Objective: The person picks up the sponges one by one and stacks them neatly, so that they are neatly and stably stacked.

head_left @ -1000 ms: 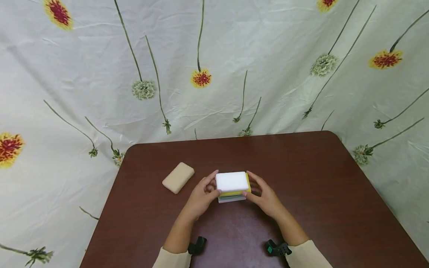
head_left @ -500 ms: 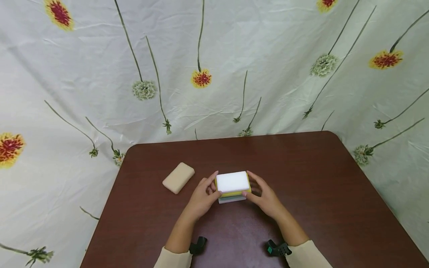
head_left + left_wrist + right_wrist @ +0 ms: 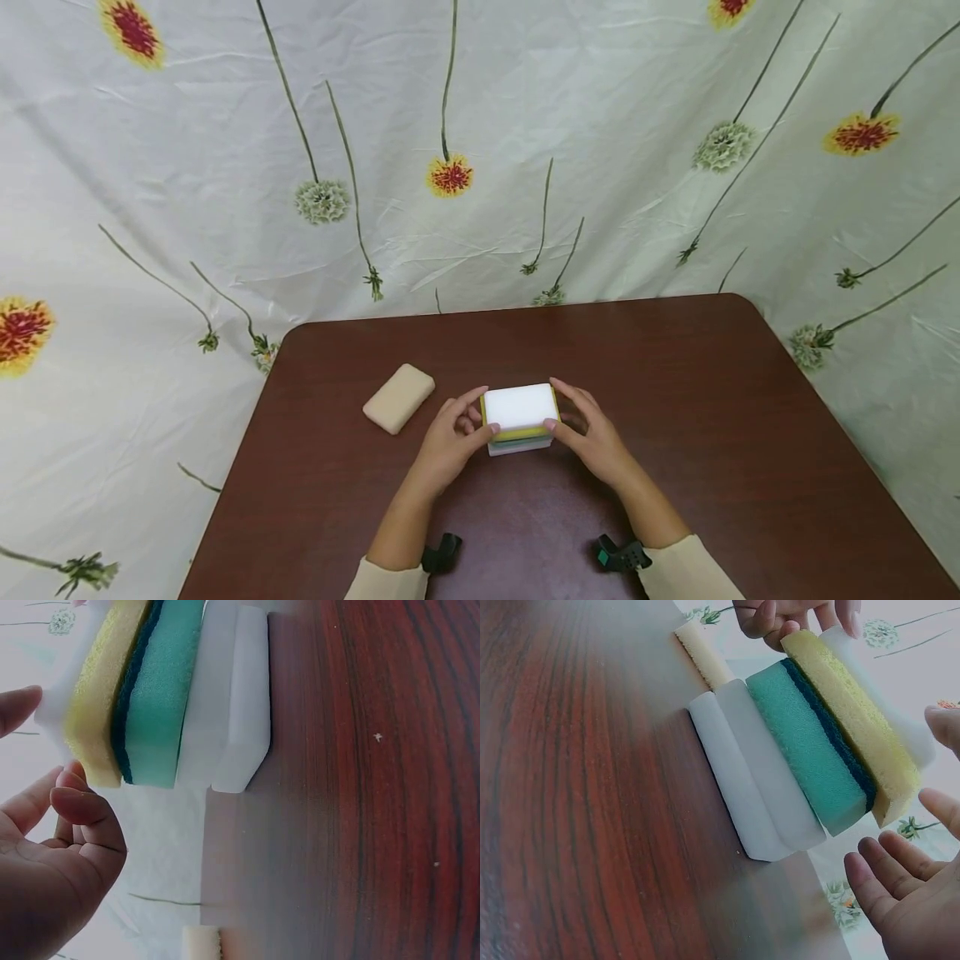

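Observation:
A stack of sponges stands on the table. Its top is a white sponge (image 3: 521, 406), above a yellow sponge (image 3: 105, 697). Under these lies a green sponge (image 3: 806, 746) with a dark scouring layer, and white blocks (image 3: 229, 712) form the bottom. My left hand (image 3: 447, 446) has thumb and index finger at the top white sponge's left corners, other fingers curled near the yellow sponge. My right hand (image 3: 596, 437) is at the stack's right end with spread fingers. In the right wrist view, small gaps part these fingers (image 3: 870, 874) from the sponges.
A beige sponge (image 3: 399, 398) lies to the left of the stack on the dark brown table (image 3: 660, 367). Behind the table's far edge hangs a white cloth (image 3: 600, 100) printed with flowers. Dark bands with small devices (image 3: 622, 554) sit on both wrists.
My right fingers have loosened and eased slightly off the stack's right end. The top white sponge has shifted a touch right, baring the yellow edge at left. The left hand has barely moved.

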Available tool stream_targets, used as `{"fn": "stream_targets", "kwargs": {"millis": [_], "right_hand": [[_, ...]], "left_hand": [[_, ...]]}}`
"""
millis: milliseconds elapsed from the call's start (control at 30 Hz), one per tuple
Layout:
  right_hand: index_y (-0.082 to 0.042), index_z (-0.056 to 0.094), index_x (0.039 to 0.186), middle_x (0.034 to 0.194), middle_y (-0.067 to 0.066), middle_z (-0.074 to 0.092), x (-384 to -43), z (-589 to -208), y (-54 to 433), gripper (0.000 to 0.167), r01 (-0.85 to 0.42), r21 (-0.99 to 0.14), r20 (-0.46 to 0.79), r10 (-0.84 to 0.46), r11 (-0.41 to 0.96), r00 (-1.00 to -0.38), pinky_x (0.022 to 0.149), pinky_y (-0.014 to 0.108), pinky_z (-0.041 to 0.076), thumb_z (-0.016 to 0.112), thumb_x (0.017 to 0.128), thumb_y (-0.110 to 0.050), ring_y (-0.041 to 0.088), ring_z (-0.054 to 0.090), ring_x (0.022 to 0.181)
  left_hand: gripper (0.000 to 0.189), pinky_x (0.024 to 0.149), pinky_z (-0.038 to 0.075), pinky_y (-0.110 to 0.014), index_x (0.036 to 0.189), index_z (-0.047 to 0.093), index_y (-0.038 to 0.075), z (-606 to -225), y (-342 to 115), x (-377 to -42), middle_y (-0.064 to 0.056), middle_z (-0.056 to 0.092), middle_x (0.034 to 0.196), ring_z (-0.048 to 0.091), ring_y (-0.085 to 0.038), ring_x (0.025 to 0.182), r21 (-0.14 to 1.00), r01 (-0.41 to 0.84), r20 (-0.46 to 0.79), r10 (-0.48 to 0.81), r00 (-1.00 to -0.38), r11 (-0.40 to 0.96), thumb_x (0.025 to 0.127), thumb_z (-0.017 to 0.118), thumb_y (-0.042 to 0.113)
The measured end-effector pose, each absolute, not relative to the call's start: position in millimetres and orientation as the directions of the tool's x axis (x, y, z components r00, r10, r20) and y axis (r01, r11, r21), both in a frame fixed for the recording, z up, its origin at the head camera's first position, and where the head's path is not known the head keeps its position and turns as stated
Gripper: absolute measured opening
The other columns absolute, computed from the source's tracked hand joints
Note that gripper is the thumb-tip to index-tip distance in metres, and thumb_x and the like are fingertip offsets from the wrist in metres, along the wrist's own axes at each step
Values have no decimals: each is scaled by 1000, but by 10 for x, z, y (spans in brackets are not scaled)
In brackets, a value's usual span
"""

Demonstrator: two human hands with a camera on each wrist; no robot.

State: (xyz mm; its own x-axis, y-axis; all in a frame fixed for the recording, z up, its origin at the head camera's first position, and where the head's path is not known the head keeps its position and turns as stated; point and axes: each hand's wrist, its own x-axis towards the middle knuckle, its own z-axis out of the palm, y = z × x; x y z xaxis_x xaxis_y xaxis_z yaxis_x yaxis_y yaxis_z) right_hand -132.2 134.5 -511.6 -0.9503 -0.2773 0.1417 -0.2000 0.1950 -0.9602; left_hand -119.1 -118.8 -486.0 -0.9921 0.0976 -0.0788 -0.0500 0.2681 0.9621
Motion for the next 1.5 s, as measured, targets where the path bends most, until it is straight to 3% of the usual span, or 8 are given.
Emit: {"fn": "stream_targets", "kwargs": {"millis": [267, 667, 800, 1100, 1333, 1500], "right_hand": [[-31, 47, 150, 151, 6, 43, -1330, -5104, 1335, 58, -203, -959, 140, -290, 199, -947, 110, 50, 45, 69, 97, -22, 30, 43, 141], [-31, 51, 147, 149, 4, 47, -1340, -5090, 1335, 55, -220, -958, 159, -297, 185, -942, 109, 44, 47, 70, 96, -21, 26, 46, 139], [-32, 52, 147, 149, 5, 47, -1340, -5076, 1330, 55, -215, -960, 155, -297, 180, -942, 109, 47, 47, 71, 96, -21, 26, 46, 138], [-33, 51, 147, 148, 5, 48, -1348, -5081, 1332, 56, -207, -959, 145, -295, 191, -944, 107, 36, 49, 71, 96, -21, 21, 48, 135], [-32, 51, 147, 147, 5, 47, -1351, -5093, 1336, 56, -208, -957, 143, -296, 202, -944, 107, 42, 48, 70, 96, -22, 23, 48, 134], [-33, 50, 147, 147, 5, 47, -1346, -5094, 1335, 56, -204, -957, 138, -297, 204, -945, 108, 45, 47, 70, 96, -23, 25, 47, 136]], "left_hand": [[60, 65, 41, -21, 143, 57, 23, -4850, -1182, -1180, -6, 51, 105, 46, -16, 87, 960, -75, -102, 88, -991, 270, 87, 78, 22], [60, 65, 42, -21, 144, 57, 20, -4844, -1185, -1176, -6, 52, 105, 47, -14, 85, 957, -66, -96, 93, -991, 282, 88, 77, 21], [63, 66, 41, -21, 146, 55, 22, -4845, -1187, -1173, -6, 52, 106, 47, -14, 85, 961, -76, -104, 93, -990, 265, 87, 78, 21], [64, 73, 45, -22, 145, 55, 29, -4838, -1262, -1143, -7, 55, 116, 52, -15, 93, 977, -75, -88, 56, -995, 198, 87, 80, 22], [62, 75, 46, -22, 145, 55, 25, -4801, -1352, -1145, -11, 57, 125, 59, -13, 98, 979, -55, -52, -18, -998, 197, 88, 79, 18], [64, 86, 46, -26, 147, 52, 24, -4790, -1431, -1152, -13, 57, 129, 59, -15, 104, 979, -100, -87, -78, -993, 178, 88, 78, 19]]}}
